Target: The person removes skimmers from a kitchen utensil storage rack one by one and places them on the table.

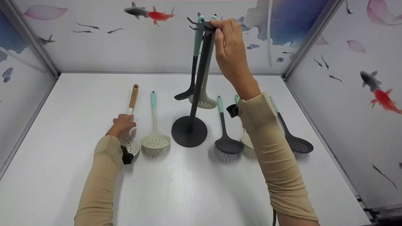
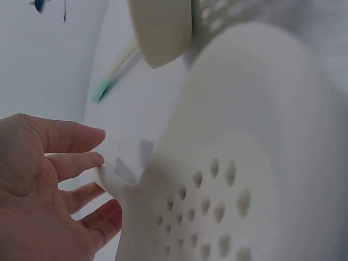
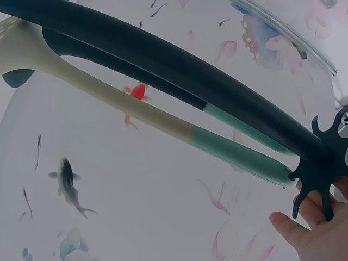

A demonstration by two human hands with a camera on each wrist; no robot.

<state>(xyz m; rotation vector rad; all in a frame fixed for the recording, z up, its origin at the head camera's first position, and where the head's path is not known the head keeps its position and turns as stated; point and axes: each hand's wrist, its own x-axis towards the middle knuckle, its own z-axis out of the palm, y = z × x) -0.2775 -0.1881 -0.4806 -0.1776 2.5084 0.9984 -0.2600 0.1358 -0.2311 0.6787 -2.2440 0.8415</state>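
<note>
My right hand (image 1: pixel 231 51) grips the hooked top of a black utensil stand (image 1: pixel 202 75), thumb and fingertips at the hooks (image 3: pixel 321 174). A black ladle (image 1: pixel 193 75) and a beige slotted ladle (image 1: pixel 207 102), both mint-handled, hang from it. At the left, my left hand (image 1: pixel 122 124) is over the neck of a white skimmer (image 1: pixel 129 143) with a wooden handle (image 1: pixel 134 95). In the left wrist view the fingers of that left hand (image 2: pixel 60 185) are loosely bent, fingertips right at the neck, and the perforated bowl (image 2: pixel 217 190) fills the right side.
Beside the left hand lies a beige skimmer (image 1: pixel 156 141) with a mint handle. Right of the stand's round base (image 1: pixel 189 138) are a black skimmer (image 1: pixel 229 146), a beige one (image 1: pixel 246 140) partly behind my right sleeve, and another black one (image 1: pixel 301 145). Printed panels (image 1: pixel 103 47) enclose the white table (image 1: pixel 176 188).
</note>
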